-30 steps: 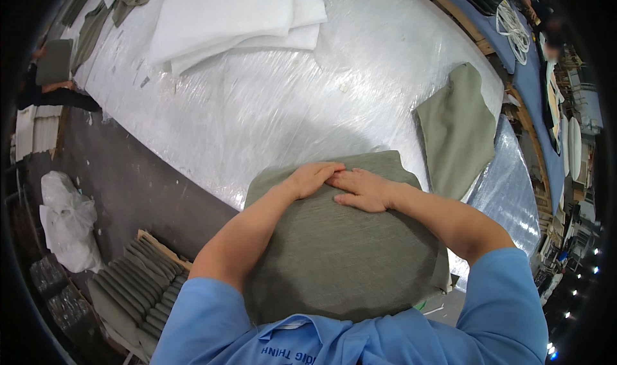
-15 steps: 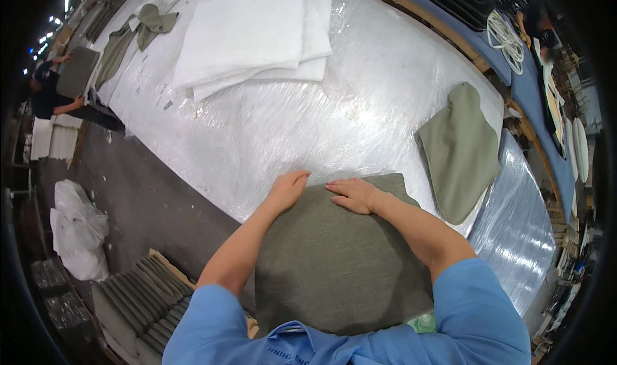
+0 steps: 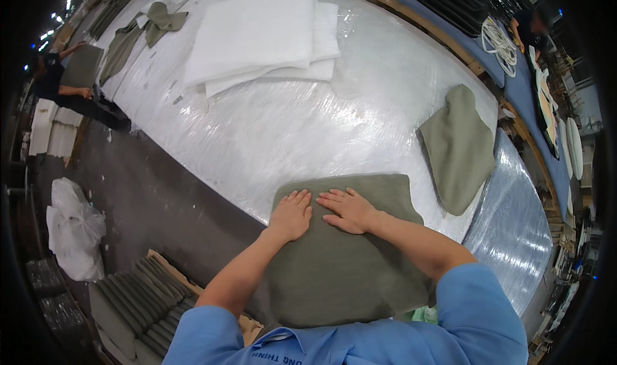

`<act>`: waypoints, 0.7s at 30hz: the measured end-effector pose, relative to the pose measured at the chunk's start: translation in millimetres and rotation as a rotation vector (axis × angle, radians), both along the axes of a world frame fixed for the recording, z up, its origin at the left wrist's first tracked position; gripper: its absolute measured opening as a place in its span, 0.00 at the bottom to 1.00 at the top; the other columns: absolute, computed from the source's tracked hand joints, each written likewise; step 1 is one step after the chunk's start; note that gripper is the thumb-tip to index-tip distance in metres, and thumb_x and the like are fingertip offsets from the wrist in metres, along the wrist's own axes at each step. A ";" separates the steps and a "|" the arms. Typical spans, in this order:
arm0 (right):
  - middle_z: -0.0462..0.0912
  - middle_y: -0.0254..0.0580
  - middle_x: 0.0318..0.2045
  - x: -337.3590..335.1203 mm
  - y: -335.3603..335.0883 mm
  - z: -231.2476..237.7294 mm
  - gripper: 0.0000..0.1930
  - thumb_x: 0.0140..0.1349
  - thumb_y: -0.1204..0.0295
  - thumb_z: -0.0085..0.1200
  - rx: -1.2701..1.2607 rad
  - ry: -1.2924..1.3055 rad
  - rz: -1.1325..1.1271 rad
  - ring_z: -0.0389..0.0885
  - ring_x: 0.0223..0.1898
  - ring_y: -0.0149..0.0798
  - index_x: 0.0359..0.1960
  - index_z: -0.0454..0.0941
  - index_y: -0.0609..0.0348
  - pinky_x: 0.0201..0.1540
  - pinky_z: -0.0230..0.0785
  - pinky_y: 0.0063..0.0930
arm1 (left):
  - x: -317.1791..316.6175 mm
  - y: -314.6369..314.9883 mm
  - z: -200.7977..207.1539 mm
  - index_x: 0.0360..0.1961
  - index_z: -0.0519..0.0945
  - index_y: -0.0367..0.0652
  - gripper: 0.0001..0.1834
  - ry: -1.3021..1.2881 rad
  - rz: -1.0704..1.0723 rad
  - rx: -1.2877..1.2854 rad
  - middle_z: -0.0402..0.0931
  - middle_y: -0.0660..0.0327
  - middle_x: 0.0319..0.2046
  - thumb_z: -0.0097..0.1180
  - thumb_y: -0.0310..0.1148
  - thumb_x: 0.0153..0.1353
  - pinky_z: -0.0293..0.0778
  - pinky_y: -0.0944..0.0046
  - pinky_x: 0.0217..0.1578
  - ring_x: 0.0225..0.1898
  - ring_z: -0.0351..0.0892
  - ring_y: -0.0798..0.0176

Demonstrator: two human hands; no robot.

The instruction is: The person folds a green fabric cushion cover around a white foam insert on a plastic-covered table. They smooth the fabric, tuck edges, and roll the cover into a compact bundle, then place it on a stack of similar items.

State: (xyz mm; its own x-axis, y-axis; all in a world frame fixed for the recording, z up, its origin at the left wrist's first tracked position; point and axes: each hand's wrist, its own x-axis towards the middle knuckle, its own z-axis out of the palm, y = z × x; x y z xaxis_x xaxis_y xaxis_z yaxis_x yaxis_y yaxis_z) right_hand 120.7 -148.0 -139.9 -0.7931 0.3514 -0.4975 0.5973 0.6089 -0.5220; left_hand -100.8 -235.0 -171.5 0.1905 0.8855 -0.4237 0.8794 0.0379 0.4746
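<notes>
The olive cushion cover [image 3: 347, 249] lies at the near edge of the plastic-wrapped worktop [image 3: 289, 127]. In the head view I see my left hand [image 3: 290, 214] and right hand [image 3: 347, 209] pressed flat on it, fingers spread, side by side, gripping nothing. Another olive cover [image 3: 459, 148] lies apart to the right.

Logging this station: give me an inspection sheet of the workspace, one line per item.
Surface: long table wrapped in clear plastic film.
Job's things: olive cushion cover at the near edge.
Clutter: second olive cover, white padding stack, more olive pieces far left.
Hands: left hand and right hand flat on the cushion cover, holding nothing.
Cables: white cord coil.
Surroundings: stacked cushions, white bags on floor; another person.
</notes>
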 end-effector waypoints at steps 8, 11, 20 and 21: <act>0.58 0.39 0.78 -18.8 -2.3 -36.9 0.36 0.77 0.45 0.35 0.154 0.011 -0.092 0.52 0.80 0.42 0.78 0.57 0.52 0.80 0.41 0.51 | -2.0 6.6 -33.0 0.75 0.63 0.40 0.30 0.036 0.083 0.106 0.59 0.53 0.76 0.38 0.42 0.77 0.51 0.46 0.76 0.77 0.57 0.49; 0.59 0.39 0.78 -24.3 7.8 -44.2 0.35 0.77 0.45 0.36 0.145 0.011 -0.107 0.52 0.80 0.42 0.78 0.58 0.52 0.80 0.41 0.50 | -5.4 13.8 -39.0 0.75 0.63 0.40 0.30 0.039 0.085 0.096 0.59 0.53 0.77 0.38 0.42 0.77 0.50 0.46 0.76 0.78 0.56 0.49; 0.61 0.42 0.77 -22.1 7.0 -57.4 0.34 0.76 0.47 0.41 0.175 0.079 -0.131 0.53 0.79 0.43 0.77 0.61 0.52 0.80 0.41 0.51 | -9.8 35.0 -51.4 0.79 0.58 0.49 0.32 0.141 0.103 0.041 0.50 0.66 0.81 0.31 0.48 0.78 0.37 0.40 0.78 0.82 0.41 0.48; 0.62 0.43 0.77 -21.5 3.8 -59.4 0.35 0.75 0.47 0.43 0.199 0.106 -0.132 0.54 0.79 0.44 0.77 0.61 0.52 0.80 0.42 0.51 | -9.7 35.3 -52.3 0.79 0.57 0.50 0.32 0.152 0.113 0.053 0.48 0.67 0.81 0.31 0.49 0.78 0.36 0.39 0.78 0.82 0.40 0.47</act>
